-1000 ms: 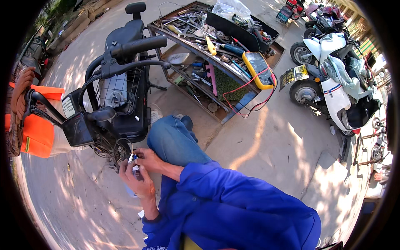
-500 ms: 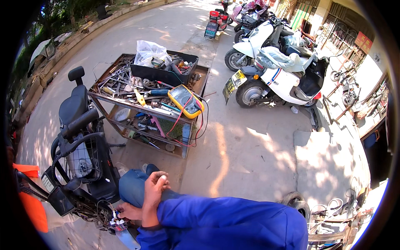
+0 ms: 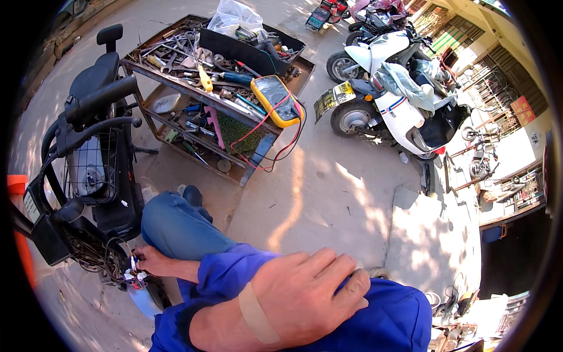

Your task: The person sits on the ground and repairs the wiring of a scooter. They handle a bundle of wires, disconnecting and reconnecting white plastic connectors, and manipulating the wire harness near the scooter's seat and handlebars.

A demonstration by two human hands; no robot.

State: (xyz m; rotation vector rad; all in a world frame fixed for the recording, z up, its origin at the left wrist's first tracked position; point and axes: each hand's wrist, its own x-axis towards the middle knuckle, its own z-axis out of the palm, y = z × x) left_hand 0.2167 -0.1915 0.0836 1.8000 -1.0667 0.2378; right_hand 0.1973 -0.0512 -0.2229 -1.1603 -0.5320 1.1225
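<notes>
At the opened front of a black electric bike (image 3: 105, 220), my right hand (image 3: 153, 261) pinches a small wire connector among white and blue connectors (image 3: 137, 277). A tangle of dark wires (image 3: 94, 255) hangs beside it. My left hand (image 3: 311, 293), much closer, crosses over my blue sleeve with its back up and fingers curled; a tan adhesive strip (image 3: 257, 314) lies across its wrist. Anything inside those curled fingers is hidden. Below the connectors shows a pale blue curved part (image 3: 146, 302).
A metal tool cart (image 3: 193, 88) holds many hand tools, a black bin (image 3: 240, 50) and a yellow multimeter (image 3: 277, 101) with red and black leads. Two white scooters (image 3: 404, 117) stand at the right. An orange panel (image 3: 17, 188) shows at the left edge.
My left hand has swung from above my right wrist to the right, nearer the camera, over the blue sleeve. My right hand stays at the connectors. The whole view has shifted.
</notes>
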